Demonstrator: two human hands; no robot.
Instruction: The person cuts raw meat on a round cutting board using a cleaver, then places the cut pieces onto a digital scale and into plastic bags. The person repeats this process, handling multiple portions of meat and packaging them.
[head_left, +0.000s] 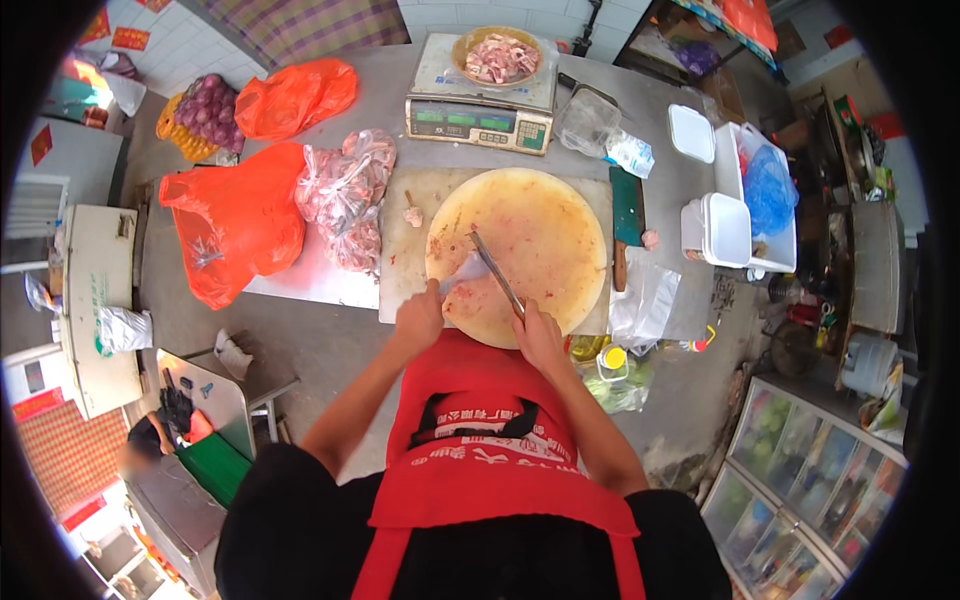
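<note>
A round chopping block (555, 225), stained with red and brown scraps, lies before me on a white cutting board (405, 292). My right hand (538, 334) grips a long, narrow metal blade (499, 274), seen nearly edge-on, slanting over the block. At the block's lower left, my left hand (420, 319) is closed on a thin, pale bluish-grey thing (466, 271); I cannot tell its material. That pale thing reaches toward the blade, and whether they touch is unclear. A cleaver with a dark green blade (624, 202) and wooden handle lies right of the block.
A scale (480, 124) carries a bowl of cut meat (501, 58). Left are a clear bag of meat (349, 199) and red plastic bags (240, 217). White tubs (726, 229), a foam box (780, 244) and clear plastic bags (645, 296) stand right. Another person (146, 439) is at lower left.
</note>
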